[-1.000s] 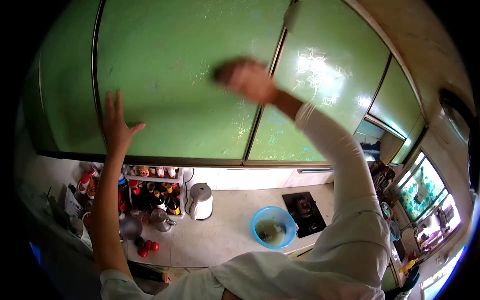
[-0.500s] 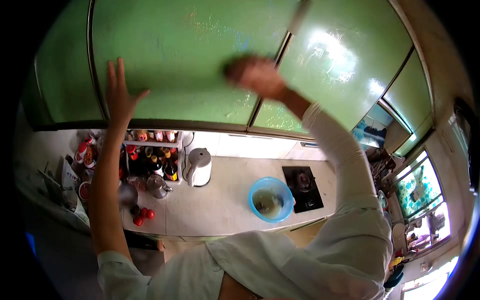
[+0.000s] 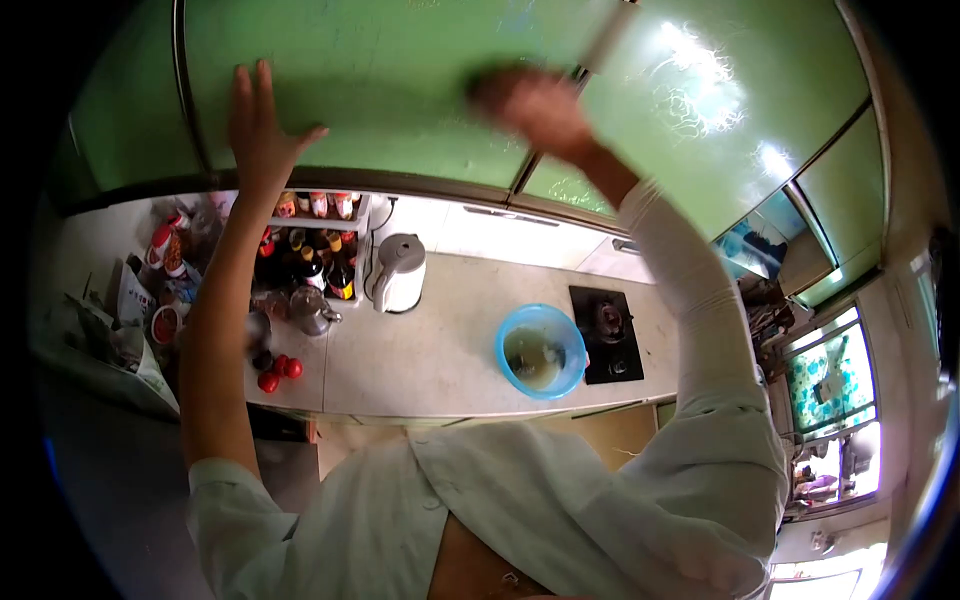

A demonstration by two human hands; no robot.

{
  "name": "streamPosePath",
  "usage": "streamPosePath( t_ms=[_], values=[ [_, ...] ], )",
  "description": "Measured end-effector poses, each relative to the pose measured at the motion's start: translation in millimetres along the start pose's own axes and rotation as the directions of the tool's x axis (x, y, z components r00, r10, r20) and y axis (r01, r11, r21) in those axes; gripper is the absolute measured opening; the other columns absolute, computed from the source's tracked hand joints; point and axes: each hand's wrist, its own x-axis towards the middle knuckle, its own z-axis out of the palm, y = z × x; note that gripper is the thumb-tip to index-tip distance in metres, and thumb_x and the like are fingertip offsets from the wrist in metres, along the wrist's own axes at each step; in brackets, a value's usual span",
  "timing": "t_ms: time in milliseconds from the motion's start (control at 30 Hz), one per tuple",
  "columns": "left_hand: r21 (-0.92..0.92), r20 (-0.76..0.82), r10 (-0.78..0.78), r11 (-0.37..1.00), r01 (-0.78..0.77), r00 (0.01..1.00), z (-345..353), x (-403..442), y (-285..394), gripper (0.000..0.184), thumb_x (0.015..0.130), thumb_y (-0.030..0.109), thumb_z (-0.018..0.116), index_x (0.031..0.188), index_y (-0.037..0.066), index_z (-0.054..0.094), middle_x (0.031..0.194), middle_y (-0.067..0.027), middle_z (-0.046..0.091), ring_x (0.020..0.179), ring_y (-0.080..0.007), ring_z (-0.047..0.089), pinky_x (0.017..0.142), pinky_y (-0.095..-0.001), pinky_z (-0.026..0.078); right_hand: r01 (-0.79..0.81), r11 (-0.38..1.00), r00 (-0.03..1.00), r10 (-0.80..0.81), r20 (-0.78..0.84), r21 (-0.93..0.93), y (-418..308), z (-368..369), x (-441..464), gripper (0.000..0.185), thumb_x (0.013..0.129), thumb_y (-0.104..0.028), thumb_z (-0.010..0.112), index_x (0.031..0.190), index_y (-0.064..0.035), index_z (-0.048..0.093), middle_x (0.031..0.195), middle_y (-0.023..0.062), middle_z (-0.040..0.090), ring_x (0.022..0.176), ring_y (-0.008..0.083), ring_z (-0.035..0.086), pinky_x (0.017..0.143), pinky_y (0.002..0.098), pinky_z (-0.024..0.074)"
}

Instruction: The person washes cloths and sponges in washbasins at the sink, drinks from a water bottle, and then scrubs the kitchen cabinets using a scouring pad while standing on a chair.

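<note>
My left hand [image 3: 265, 130] rests with spread fingers against the green cabinet door [image 3: 390, 120] at the upper left. Further right, my right hand [image 3: 535, 108] is blurred by motion close to the same door, near the seam between two doors. Its fingers are wrapped round something dark [image 3: 490, 92], too smeared to identify. Below, on the counter [image 3: 410, 360], stands a blue basin [image 3: 505, 375] holding cloudy water and something dark in it.
A white kettle [image 3: 401, 275] stands left of the basin, a black stove [image 3: 608, 335] right of it. Bottles [image 3: 312, 268] fill a rack on the left, with a metal pitcher [image 3: 312, 310] and red tomatoes [image 3: 268, 382] in front. A window [image 3: 832, 385] is at the right.
The view has tilted down, so the counter and basin sit higher in the picture. My left hand stays spread on the door. My right hand remains near the door seam, still blurred.
</note>
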Motion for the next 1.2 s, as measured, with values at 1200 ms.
streamPosePath(
  t_ms=[1200],
  values=[
    [0.084,0.430,-0.097,0.994,0.067,0.898,10,-130,56,0.079,0.072,0.037,0.062,0.134,0.009,0.022,0.140,-0.0066,0.020,0.126,-0.0176,0.027,0.100,-0.0412,0.022,-0.166,0.928,0.986,0.165,0.032,0.335,-68,-12,106,0.024,0.077,-0.015,0.051,0.101,-0.0136,0.052,0.095,0.0111,0.054,0.087,0.0265,0.052,0.074,0.0386,0.0436]
  ],
)
